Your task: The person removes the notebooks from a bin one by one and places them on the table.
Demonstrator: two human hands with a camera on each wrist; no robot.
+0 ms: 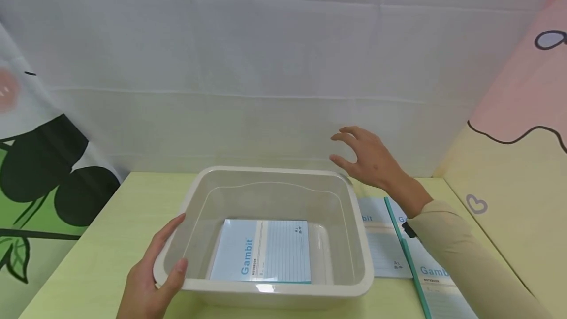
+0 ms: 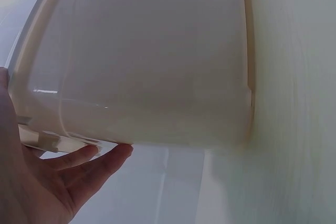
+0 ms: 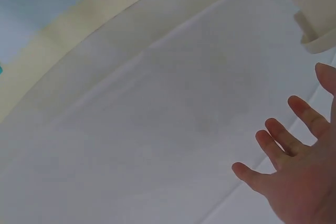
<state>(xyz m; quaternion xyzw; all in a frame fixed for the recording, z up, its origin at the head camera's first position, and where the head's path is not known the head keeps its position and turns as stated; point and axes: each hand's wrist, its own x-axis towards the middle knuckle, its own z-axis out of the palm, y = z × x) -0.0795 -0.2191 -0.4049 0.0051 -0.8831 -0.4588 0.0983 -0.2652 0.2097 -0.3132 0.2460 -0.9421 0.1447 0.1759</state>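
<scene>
A cream plastic basin point(image 1: 325, 289) stands on the table with a light blue Gambit notebook point(image 1: 283, 250) lying flat on its floor. My left hand point(image 1: 148, 274) grips the basin's rim at the near left corner, thumb over the top edge. In the left wrist view, the fingers of that hand point(image 2: 68, 182) lie along the outer wall of the basin point(image 2: 152, 61). Beyond the basin's far right corner, my right hand point(image 1: 369, 159) is raised with nothing in it. The right wrist view shows its fingers point(image 3: 275, 142) spread apart.
To the right of the basin, several more notebooks point(image 1: 385, 240) with teal spines overlap on the table, partly covered by my right forearm. A white cloth point(image 1: 266, 63) hangs behind the table. A patterned panel point(image 1: 509, 171) borders the right side, and another point(image 1: 40, 161) the left.
</scene>
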